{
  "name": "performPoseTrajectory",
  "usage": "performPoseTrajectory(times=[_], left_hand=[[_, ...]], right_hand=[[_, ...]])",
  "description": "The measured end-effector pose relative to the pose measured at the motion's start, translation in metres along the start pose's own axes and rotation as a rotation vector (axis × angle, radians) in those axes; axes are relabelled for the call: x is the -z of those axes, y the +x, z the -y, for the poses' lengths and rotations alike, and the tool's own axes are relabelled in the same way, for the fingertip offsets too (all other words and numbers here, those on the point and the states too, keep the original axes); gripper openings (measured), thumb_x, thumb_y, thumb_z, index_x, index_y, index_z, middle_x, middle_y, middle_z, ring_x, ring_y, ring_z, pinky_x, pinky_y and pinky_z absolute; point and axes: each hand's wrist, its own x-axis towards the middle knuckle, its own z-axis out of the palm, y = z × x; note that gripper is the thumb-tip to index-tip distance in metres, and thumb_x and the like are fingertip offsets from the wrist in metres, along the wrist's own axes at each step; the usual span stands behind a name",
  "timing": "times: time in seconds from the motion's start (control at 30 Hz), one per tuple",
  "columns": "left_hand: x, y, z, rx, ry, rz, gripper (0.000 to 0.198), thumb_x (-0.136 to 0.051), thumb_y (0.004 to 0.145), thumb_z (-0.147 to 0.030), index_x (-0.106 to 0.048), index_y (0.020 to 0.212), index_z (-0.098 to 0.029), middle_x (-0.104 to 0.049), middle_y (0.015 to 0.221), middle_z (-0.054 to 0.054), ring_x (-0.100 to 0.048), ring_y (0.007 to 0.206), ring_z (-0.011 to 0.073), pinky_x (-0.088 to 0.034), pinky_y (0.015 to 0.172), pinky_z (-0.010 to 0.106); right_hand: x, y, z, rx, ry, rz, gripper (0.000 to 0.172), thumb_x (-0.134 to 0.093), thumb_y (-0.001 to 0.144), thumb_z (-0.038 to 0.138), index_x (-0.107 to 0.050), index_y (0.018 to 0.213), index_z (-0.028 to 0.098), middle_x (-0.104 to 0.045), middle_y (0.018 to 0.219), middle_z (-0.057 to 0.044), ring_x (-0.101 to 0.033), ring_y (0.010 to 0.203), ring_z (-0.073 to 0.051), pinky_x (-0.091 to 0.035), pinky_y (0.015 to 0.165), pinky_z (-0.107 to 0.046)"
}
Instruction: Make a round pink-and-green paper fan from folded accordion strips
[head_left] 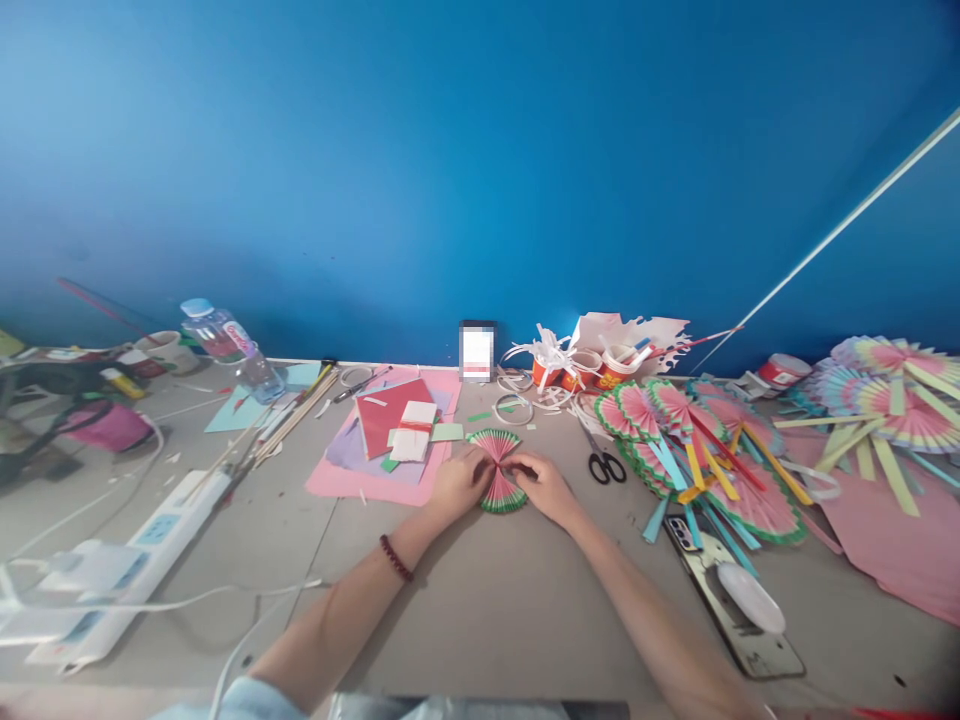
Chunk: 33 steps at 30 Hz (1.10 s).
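at lower center of the frame, pleated paper (500, 496), pink with green edges, flares above and below a gathered waist, at the worktop (465, 620). left hand (469, 476) pinches it at the waist from the left; right hand (541, 484) has bent fingers at the waist from the right, grip or just touch, cannot tell. left of center: pink, purple and red sheets (394, 415) overlapping, white bundle (412, 437) with red band on top. right of center: black-handled scissors (606, 467), then pink-green fans (679, 440) with colored strips. lower right: phone (712, 580), white oval object (752, 598) on it. lower left: white power strip (161, 535). left side: clear bottle (232, 345), blue cap. behind everything: blue wall (480, 180).
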Motion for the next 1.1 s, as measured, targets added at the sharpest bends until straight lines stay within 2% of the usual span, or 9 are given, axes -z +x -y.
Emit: performPoseTrajectory(times=[0.23,0.53,0.67,0.8,0.9,1.1], left_hand=[[-0.001,0.0,0.0,0.018,0.007,0.014,0.015,-0.046,0.083,-0.024,-0.061,0.085,-0.022,-0.064,0.084,0.003,-0.058,0.076,0.0163,-0.041,0.066,0.027],[-0.005,-0.001,0.001,0.007,0.039,-0.002,0.009,-0.051,0.074,-0.018,-0.059,0.077,-0.021,-0.062,0.077,0.0,-0.056,0.068,0.0141,-0.037,0.057,0.024],[-0.004,-0.001,-0.001,0.008,0.041,0.006,0.009,-0.051,0.073,-0.016,-0.058,0.077,-0.021,-0.062,0.077,0.0,-0.056,0.066,0.0138,-0.036,0.056,0.024],[-0.002,-0.002,-0.003,-0.019,0.02,0.037,0.012,-0.052,0.072,-0.015,-0.057,0.079,-0.022,-0.061,0.075,0.0,-0.055,0.064,0.0135,-0.036,0.054,0.023],[0.0,-0.003,-0.003,-0.041,0.011,0.042,0.013,-0.052,0.072,-0.014,-0.057,0.081,-0.021,-0.061,0.077,0.0,-0.056,0.065,0.0136,-0.037,0.055,0.023],[-0.004,-0.005,0.004,-0.142,0.074,-0.001,0.011,-0.047,0.08,-0.016,-0.055,0.086,-0.02,-0.061,0.086,0.003,-0.058,0.072,0.0139,-0.04,0.057,0.023]], right_hand=[[-0.012,0.003,-0.005,-0.076,0.014,-0.117,0.008,-0.059,0.074,0.022,-0.064,0.08,0.019,-0.068,0.075,-0.002,-0.062,0.066,-0.016,-0.051,0.068,-0.029],[-0.02,0.005,-0.001,-0.14,0.004,-0.216,0.009,-0.058,0.075,0.027,-0.064,0.076,0.02,-0.069,0.074,-0.002,-0.063,0.067,-0.018,-0.051,0.067,-0.03],[-0.024,0.004,-0.002,-0.144,0.023,-0.227,0.013,-0.055,0.075,0.027,-0.064,0.081,0.02,-0.069,0.079,-0.003,-0.062,0.07,-0.018,-0.05,0.069,-0.032],[-0.026,0.004,-0.003,-0.122,0.076,-0.21,0.026,-0.051,0.072,0.02,-0.059,0.097,0.02,-0.066,0.081,-0.002,-0.062,0.072,-0.017,-0.05,0.069,-0.03],[-0.027,0.003,-0.004,-0.105,0.081,-0.186,0.031,-0.05,0.07,0.017,-0.057,0.1,0.02,-0.064,0.079,-0.001,-0.06,0.07,-0.015,-0.05,0.068,-0.028],[-0.026,0.001,-0.003,-0.086,0.003,-0.147,0.037,-0.048,0.073,0.015,-0.053,0.108,0.022,-0.064,0.082,0.0,-0.06,0.07,-0.015,-0.049,0.07,-0.028]])
